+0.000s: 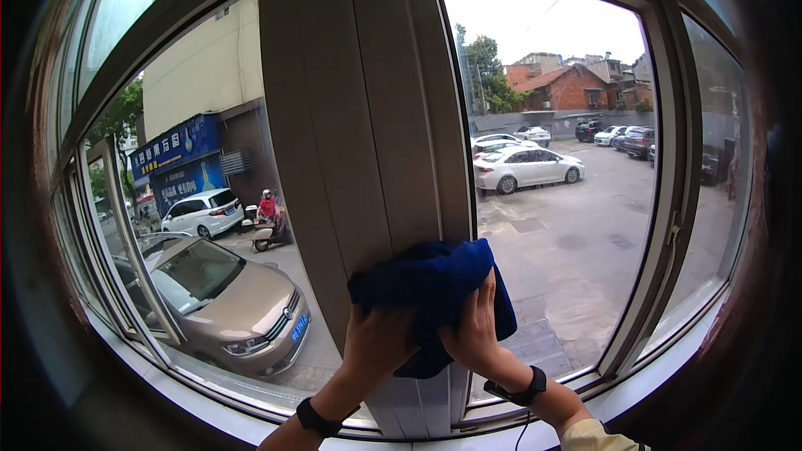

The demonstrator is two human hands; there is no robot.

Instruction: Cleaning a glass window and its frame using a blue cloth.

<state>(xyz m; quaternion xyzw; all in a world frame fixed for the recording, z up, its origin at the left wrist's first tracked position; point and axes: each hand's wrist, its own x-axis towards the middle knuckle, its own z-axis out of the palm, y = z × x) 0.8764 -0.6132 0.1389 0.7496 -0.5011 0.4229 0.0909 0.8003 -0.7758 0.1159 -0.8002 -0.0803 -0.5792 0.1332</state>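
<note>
A dark blue cloth (438,282) lies bunched against the wide metal post (369,138) between two window panes. Its right part reaches over the edge of the right window pane (557,250). My left hand (382,338) grips the cloth's lower left side, its fingertips hidden by the folds. On the lower right side, my right hand (475,332) holds the same cloth, fingers pointing up. Each wrist wears a black band, and a thin cable hangs below the right one.
A white windowsill (539,435) runs below the frames. At left stands an upright metal sash edge (141,250); a window latch (674,235) is on the right frame. Beyond the glass are a tan car (250,313), white cars and a person in red beside a scooter.
</note>
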